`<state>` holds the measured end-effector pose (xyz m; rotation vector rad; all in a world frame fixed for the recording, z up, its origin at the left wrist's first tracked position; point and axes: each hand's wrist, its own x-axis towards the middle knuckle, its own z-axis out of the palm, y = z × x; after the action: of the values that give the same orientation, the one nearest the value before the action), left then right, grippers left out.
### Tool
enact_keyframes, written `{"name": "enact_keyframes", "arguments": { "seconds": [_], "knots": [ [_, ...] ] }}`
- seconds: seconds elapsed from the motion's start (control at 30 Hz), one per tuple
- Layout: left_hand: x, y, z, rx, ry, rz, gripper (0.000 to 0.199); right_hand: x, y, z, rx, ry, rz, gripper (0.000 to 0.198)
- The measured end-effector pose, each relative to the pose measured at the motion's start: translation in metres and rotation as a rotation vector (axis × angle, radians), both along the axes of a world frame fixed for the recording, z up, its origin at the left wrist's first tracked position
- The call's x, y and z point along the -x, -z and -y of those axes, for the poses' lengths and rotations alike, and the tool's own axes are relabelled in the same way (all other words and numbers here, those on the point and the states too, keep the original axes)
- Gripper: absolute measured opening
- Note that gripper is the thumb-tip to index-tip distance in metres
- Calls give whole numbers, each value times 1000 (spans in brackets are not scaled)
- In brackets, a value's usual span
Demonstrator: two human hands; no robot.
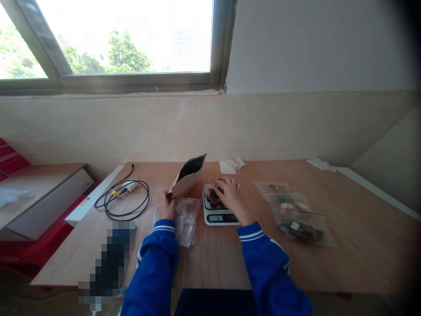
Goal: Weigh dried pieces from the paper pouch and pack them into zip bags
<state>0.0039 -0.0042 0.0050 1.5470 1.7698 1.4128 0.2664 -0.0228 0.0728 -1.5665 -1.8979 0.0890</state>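
Observation:
A light brown stand-up pouch (pixel 187 183) is tilted with its dark mouth gaping up and to the right. My left hand (pixel 167 208) is closed on its lower left edge, and a small dark reddish-brown bit shows by the fingers. On a white kitchen scale (pixel 221 218) with a lit display lies a heap of dried brown pieces (pixel 213 199). Over that heap my right hand (pixel 231 195) curls, its fingers gripping among the pieces; the fingertips are partly hidden. Clear zip bags (pixel 188 221) lie flat between my left forearm and the scale.
Several zip bags with dried contents (pixel 301 219) lie to the right of the scale. A coiled black cable (pixel 123 215) with a white adapter (pixel 130 185) lies at left, above a blurred dark object (pixel 112 259). Crumpled tissue (pixel 236 164) sits near the wall.

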Motion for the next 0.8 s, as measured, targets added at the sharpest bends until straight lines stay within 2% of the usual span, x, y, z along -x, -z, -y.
{"name": "enact_keyframes", "arguments": {
  "seconds": [0.13, 0.23, 0.33, 0.43, 0.5, 0.67, 0.8],
  "knots": [
    [0, 0, -1, 4, -1, 1, 28, -2, -16, 5, -92, -23, -230, 28],
    [0, 1, -1, 5, 12, 35, 29, -1, -39, 16, -192, -124, -452, 30],
    [0, 1, -1, -6, 4, 28, 29, 2, -67, 33, -244, -218, -549, 28],
    [0, 1, -1, -10, 3, 15, 30, 8, -89, 46, -226, -339, -515, 29],
    [0, 1, 0, -11, 8, 21, 30, 14, -96, 49, -206, -411, -437, 30],
    [0, -1, 0, -20, 16, 18, 28, 29, -88, 42, -179, -477, -173, 36],
    [-1, -2, 1, -23, 27, 17, 28, 35, -81, 38, -164, -468, -72, 33]
  ]
}}
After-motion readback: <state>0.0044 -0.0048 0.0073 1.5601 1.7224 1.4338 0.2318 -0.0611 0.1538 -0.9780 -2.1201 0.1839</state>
